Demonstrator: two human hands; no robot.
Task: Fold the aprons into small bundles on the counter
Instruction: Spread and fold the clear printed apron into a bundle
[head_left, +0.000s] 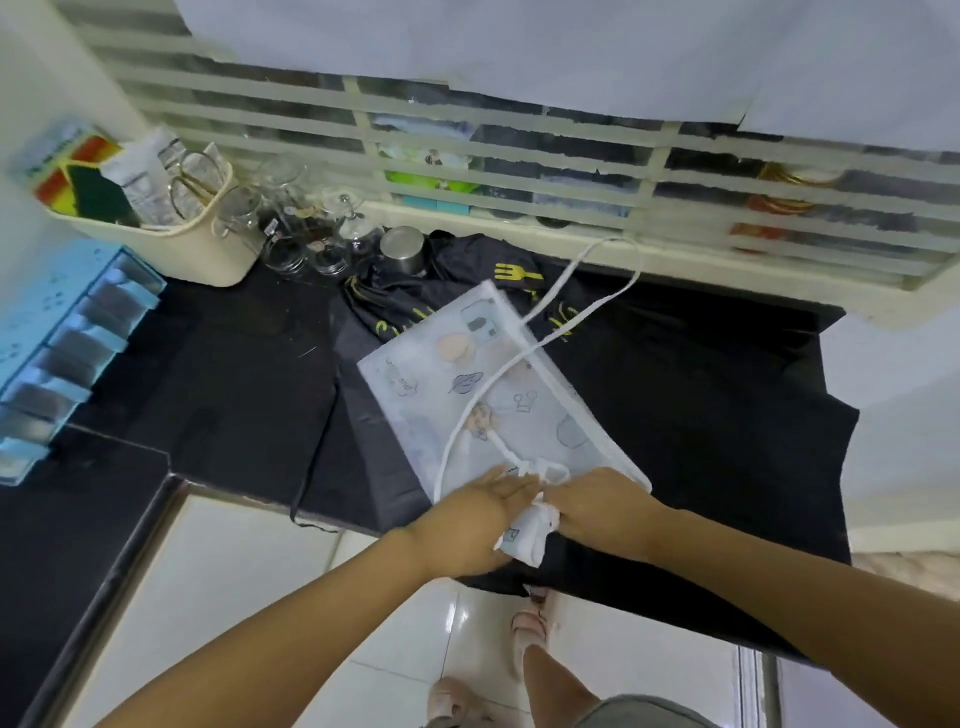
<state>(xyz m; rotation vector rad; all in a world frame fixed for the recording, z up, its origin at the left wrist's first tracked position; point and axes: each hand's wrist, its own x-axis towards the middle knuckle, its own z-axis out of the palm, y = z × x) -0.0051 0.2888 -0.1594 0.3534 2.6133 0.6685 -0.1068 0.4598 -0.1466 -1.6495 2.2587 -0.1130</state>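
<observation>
White apron (493, 395) on desk (234, 364): left hand (467, 519) fingers straight, flat on it; right hand (597, 504) fingers curled round its rolled end.

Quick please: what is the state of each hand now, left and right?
Left hand: open, straight fingers press on the white apron.
Right hand: closed around the white apron's rolled end.

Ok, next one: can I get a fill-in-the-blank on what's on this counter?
The white apron lies on a ___ apron.
The scissors stand in the cream ___.
The steel cup stands beside ___ jars.
Missing: black; basket; glass.
</observation>
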